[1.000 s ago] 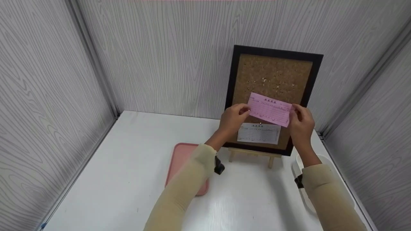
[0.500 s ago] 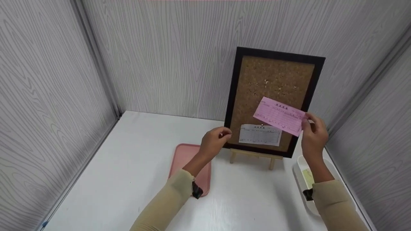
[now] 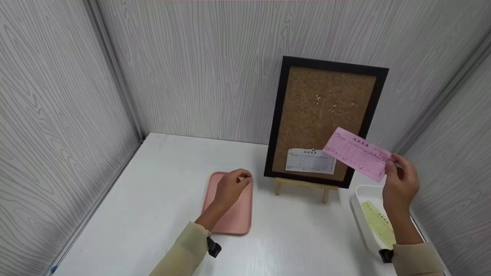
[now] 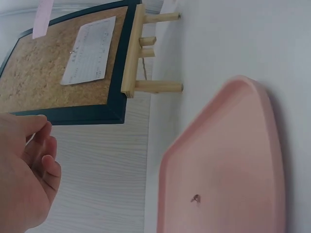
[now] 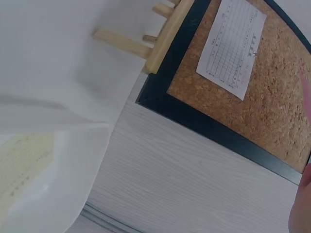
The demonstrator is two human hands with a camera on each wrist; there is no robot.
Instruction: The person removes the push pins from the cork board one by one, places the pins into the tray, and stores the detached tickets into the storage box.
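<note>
My right hand (image 3: 401,184) pinches the right end of a pink printed slip (image 3: 358,153), which slants in front of the lower right of a framed cork board (image 3: 326,99). A white printed slip (image 3: 310,161) is pinned low on the cork, a small pin (image 3: 313,149) at its top edge. Over the pink tray (image 3: 230,226), my left hand (image 3: 230,188) has thumb and index fingertips together, the other fingers curled. I cannot tell whether something tiny sits between them. A small dark object (image 4: 196,199) lies in the tray.
A small wooden easel (image 3: 307,184) supports the board on the white table (image 3: 161,214). At the right stands a white bin (image 3: 358,214) with a yellow-green printed slip (image 3: 378,222) inside. Pale wood-patterned walls (image 3: 207,69) enclose the table at the back and sides.
My left hand has let go of the pink slip and moved left and down over the tray. The right hand has carried the slip right and down, away from the board's middle.
</note>
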